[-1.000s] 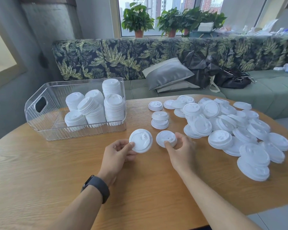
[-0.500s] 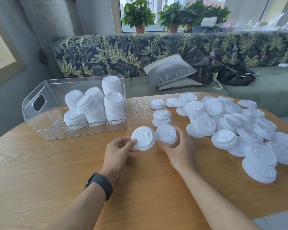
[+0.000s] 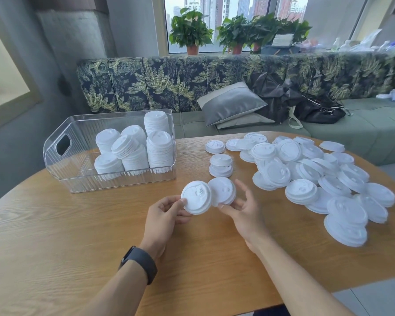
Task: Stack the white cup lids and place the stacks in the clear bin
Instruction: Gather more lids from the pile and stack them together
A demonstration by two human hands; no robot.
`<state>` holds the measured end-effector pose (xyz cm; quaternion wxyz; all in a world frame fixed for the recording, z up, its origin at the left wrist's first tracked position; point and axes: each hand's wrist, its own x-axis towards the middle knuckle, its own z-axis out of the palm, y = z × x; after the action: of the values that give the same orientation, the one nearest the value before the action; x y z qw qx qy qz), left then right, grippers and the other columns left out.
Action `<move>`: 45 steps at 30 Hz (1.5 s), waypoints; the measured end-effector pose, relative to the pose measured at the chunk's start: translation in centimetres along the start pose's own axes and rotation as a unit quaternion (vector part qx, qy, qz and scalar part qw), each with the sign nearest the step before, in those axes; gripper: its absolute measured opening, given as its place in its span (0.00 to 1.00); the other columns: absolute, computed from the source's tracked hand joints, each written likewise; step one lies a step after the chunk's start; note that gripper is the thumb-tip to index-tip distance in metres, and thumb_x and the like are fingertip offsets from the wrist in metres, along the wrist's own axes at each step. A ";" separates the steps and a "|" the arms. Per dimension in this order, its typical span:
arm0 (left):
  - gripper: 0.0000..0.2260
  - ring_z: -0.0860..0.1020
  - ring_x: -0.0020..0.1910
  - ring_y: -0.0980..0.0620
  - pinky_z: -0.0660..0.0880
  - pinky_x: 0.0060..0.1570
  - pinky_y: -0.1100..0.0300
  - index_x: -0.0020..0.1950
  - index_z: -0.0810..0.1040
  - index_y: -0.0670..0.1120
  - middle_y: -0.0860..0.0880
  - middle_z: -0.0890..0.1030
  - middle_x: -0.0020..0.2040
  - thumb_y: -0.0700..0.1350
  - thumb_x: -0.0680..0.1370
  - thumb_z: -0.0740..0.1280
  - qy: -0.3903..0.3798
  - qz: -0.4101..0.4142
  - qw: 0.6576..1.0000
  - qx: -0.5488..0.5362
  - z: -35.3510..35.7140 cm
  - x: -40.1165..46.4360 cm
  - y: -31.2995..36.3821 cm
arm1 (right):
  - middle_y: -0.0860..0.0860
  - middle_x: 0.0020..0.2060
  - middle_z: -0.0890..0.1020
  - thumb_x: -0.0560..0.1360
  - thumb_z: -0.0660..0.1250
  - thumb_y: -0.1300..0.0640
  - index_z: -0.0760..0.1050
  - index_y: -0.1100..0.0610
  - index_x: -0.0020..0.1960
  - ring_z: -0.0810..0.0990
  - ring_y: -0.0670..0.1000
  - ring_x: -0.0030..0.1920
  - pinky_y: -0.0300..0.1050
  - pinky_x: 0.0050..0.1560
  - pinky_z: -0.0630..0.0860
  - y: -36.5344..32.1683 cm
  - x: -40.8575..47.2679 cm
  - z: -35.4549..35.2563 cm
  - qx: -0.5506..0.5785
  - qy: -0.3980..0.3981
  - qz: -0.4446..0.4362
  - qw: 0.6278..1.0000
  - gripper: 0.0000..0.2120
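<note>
A person sits at a round wooden table (image 3: 55, 236), both bare forearms reaching forward, each hand holding a white cup lid above the tabletop. The left hand (image 3: 163, 215), with a dark band (image 3: 138, 263) on its wrist, pinches 1 lid (image 3: 196, 197) by its lower edge between thumb and curled fingers, its top tilted toward the camera. The right hand (image 3: 244, 210) cradles a second lid (image 3: 222, 191) from below, thumb and fingertips curled around its rim; whether this is a single lid or a few nested together cannot be told. The 2 lids overlap slightly, the left one in front. Just behind them on the table sits a short stack of lids (image 3: 221, 165). A large loose pile of lids (image 3: 317, 176) spreads across the right side of the table. At the left rear stands the clear bin (image 3: 62, 165), holding several tall stacks of lids (image 3: 157, 142), some upright, 1 leaning. Beyond the table is a leaf-patterned sofa (image 3: 169, 85) with a grey cushion (image 3: 230, 103).
</note>
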<state>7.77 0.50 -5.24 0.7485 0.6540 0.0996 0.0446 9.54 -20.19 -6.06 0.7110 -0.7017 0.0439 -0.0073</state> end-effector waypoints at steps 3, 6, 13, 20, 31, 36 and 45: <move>0.06 0.84 0.39 0.50 0.83 0.41 0.59 0.55 0.84 0.40 0.45 0.87 0.43 0.41 0.80 0.72 -0.002 0.002 1.000 -0.001 0.0 -0.4 0.0 | 0.49 0.53 0.88 0.75 0.74 0.67 0.67 0.50 0.74 0.86 0.50 0.53 0.46 0.56 0.79 -0.1 0.0 -0.1 0.035 -0.008 0.036 0.999 0.32; 0.05 0.84 0.39 0.50 0.83 0.41 0.59 0.55 0.84 0.42 0.45 0.87 0.42 0.41 0.81 0.72 -0.007 0.005 1.000 0.005 0.0 -0.6 0.0 | 0.52 0.50 0.89 0.79 0.69 0.68 0.72 0.55 0.71 0.86 0.52 0.46 0.46 0.50 0.80 -0.4 -0.1 -0.1 0.068 -0.013 0.043 0.997 0.23; 0.07 0.86 0.41 0.50 0.83 0.41 0.54 0.57 0.83 0.43 0.46 0.87 0.45 0.42 0.80 0.72 -0.028 -0.004 0.999 0.029 0.1 -0.6 -0.1 | 0.47 0.55 0.87 0.83 0.62 0.67 0.75 0.53 0.73 0.82 0.46 0.46 0.42 0.47 0.78 -0.6 0.1 -0.1 0.062 -0.029 0.035 0.997 0.21; 0.05 0.87 0.44 0.48 0.83 0.38 0.56 0.55 0.84 0.44 0.44 0.86 0.49 0.43 0.81 0.72 -0.046 0.003 0.996 0.070 0.4 -0.7 -0.1 | 0.48 0.54 0.88 0.83 0.60 0.69 0.76 0.51 0.70 0.82 0.44 0.47 0.37 0.46 0.78 -1.0 -0.2 0.2 0.030 -0.070 0.034 0.996 0.21; 0.05 0.87 0.43 0.50 0.79 0.30 0.58 0.56 0.81 0.46 0.45 0.87 0.45 0.45 0.83 0.69 -0.040 0.024 0.992 0.119 0.6 -0.6 -0.5 | 0.51 0.48 0.87 0.82 0.61 0.68 0.79 0.52 0.69 0.81 0.49 0.46 0.39 0.45 0.79 -1.4 -0.6 0.6 0.019 -0.101 0.030 0.994 0.20; 0.05 0.86 0.43 0.51 0.81 0.33 0.56 0.56 0.82 0.46 0.46 0.87 0.47 0.45 0.82 0.71 -0.028 0.035 0.992 0.119 0.6 -0.4 -0.9 | 0.51 0.54 0.88 0.80 0.70 0.54 0.78 0.47 0.68 0.86 0.52 0.54 0.43 0.48 0.81 -1.7 -0.9 0.6 0.020 -0.113 0.026 0.993 0.17; 0.06 0.84 0.40 0.55 0.83 0.38 0.56 0.56 0.83 0.46 0.47 0.86 0.46 0.46 0.81 0.72 -0.032 0.036 0.994 0.097 0.7 -0.4 -0.9 | 0.50 0.53 0.88 0.80 0.71 0.56 0.78 0.55 0.68 0.87 0.50 0.54 0.45 0.51 0.83 -1.5 -1.0 0.5 0.006 -0.121 0.028 0.992 0.17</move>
<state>7.51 -0.37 -6.01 0.6820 0.7282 0.0553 0.0407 8.65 -19.64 -4.46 0.7152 -0.6918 -0.0230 0.0969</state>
